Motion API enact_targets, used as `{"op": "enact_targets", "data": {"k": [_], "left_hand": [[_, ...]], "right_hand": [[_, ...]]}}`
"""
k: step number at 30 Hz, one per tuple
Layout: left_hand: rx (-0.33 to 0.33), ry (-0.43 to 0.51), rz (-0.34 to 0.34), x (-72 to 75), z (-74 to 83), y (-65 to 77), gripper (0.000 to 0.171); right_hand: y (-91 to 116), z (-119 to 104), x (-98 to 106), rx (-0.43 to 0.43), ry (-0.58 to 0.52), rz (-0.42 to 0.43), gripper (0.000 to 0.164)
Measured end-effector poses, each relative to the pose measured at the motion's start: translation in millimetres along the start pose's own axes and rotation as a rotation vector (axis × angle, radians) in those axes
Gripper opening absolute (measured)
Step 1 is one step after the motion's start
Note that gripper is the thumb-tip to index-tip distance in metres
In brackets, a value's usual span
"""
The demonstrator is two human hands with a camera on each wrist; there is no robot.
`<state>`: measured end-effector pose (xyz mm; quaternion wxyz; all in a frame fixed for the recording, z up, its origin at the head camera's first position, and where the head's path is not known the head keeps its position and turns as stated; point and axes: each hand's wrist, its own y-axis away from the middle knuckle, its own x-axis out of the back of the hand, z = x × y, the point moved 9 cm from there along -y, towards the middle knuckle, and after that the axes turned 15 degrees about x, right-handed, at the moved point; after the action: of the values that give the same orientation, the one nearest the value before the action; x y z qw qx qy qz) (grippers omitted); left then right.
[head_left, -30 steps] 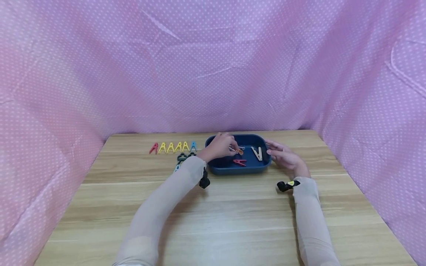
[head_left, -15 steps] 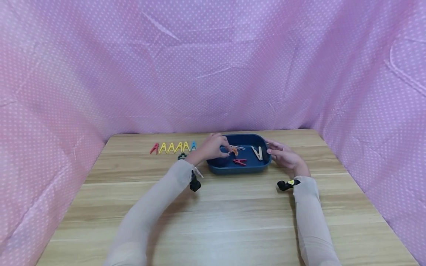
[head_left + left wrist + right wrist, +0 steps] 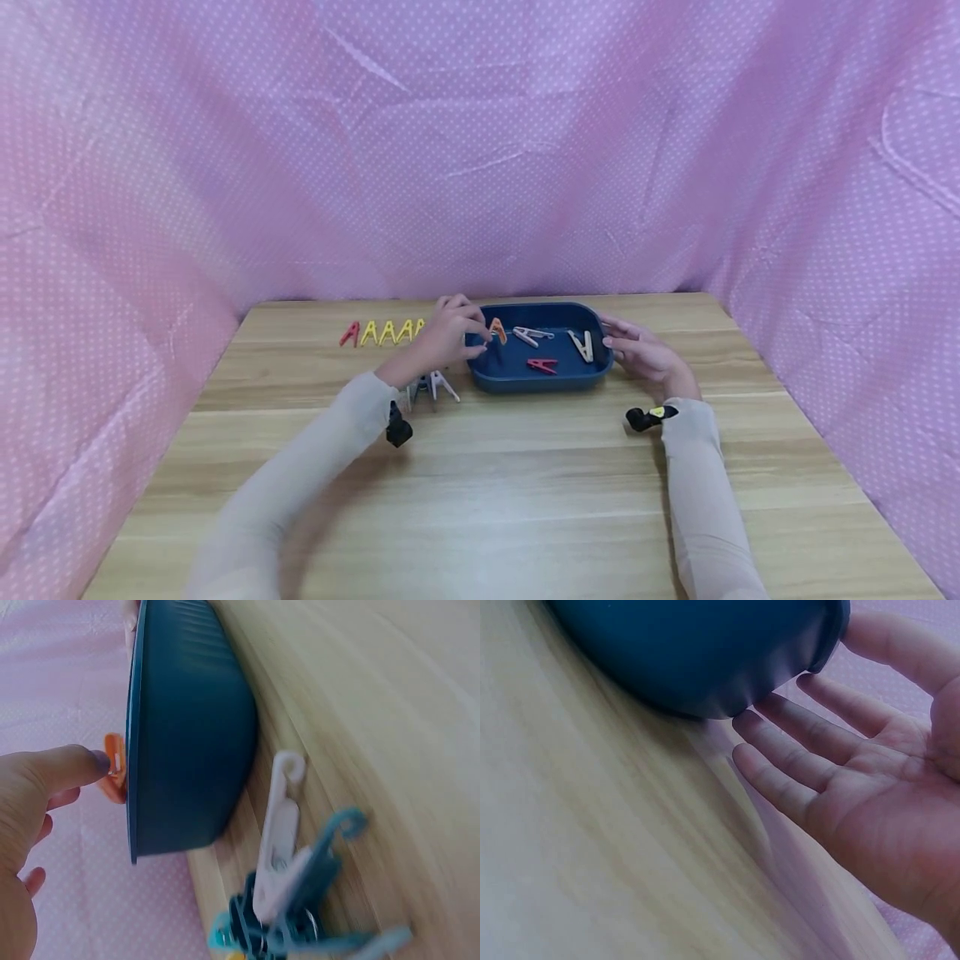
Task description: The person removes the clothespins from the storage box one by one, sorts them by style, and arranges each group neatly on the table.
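Observation:
My left hand [image 3: 447,332] is at the left end of a dark blue tray [image 3: 536,385], pinching an orange clothespin [image 3: 498,330] just over the rim. In the left wrist view the orange clothespin [image 3: 114,769] shows partly behind a fingertip and the tray wall. My right hand [image 3: 647,357] holds the tray's right end, thumb at the rim and straight fingers against the outer wall [image 3: 705,675]. Inside the tray lie a pale pink clothespin [image 3: 531,335], a red clothespin [image 3: 542,365] and a cream clothespin [image 3: 581,347].
Left of the tray, a red clothespin [image 3: 349,334] and several yellow clothespins [image 3: 387,332] stand in a row on the wooden table [image 3: 510,500]. Below my left wrist are a white clothespin [image 3: 279,832] and dark teal clothespins [image 3: 315,877]. A pink dotted curtain [image 3: 480,167] surrounds the table.
My left hand has moved left across the tray, bringing the orange clothespin from near the pink one to the left rim. It now covers the blue clothespin in the row. My right hand stays put.

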<state>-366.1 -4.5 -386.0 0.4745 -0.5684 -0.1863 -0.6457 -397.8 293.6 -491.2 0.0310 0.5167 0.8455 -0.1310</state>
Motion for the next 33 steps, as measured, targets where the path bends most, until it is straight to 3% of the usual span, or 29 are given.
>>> {"op": "enact_targets", "data": {"k": [7, 17, 26, 33], "left_hand": [[-0.032, 0.000, 0.084, 23.1, -11.8, 21.3, 0.010], [-0.092, -0.013, 0.144, 47.5, -35.1, 57.0, 0.013], [-0.044, -0.070, 0.135, 44.8, -68.7, 79.8, 0.016], [-0.038, -0.071, 0.145, 42.0, -83.0, 92.4, 0.014]], "right_hand": [[0, -1, 0, 0.004, -0.006, -0.008, 0.061], [0, -2, -3, 0.048, -0.056, -0.023, 0.056], [1, -2, -2, 0.073, -0.075, -0.036, 0.051], [-1, 1, -1, 0.057, -0.069, -0.043, 0.057]]}}
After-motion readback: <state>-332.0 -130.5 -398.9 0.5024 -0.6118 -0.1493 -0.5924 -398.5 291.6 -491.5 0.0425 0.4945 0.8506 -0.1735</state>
